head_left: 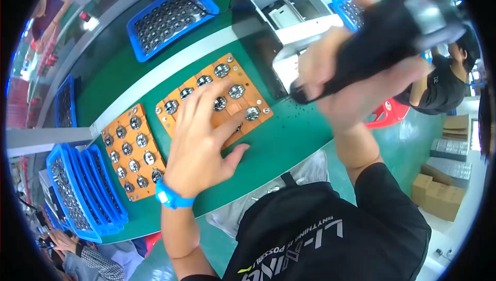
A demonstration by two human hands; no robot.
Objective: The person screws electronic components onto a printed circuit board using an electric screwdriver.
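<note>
My left hand [199,149], with a blue wristband, lies over an orange-brown fixture board [168,115] with its fingers stretched out and spread. Round metal parts [236,91] sit in rows of pockets on that board; my fingers and palm cover some of them. My right hand [356,90] is wrapped round a black electric screwdriver [382,35], raised to the right of the board and blurred by motion. Its narrow end points down-left, close to the front of a grey-white boxy machine [289,30]. Left of my left hand lies a second orange-brown board [126,152], also filled with round parts.
Small dark bits [297,118] are scattered on the green table [279,152]. A blue tray [137,41] of round parts stands behind; several stacked blue trays [85,224] lean at the left. A red stool [390,113] and a co-worker [444,84] are at the right.
</note>
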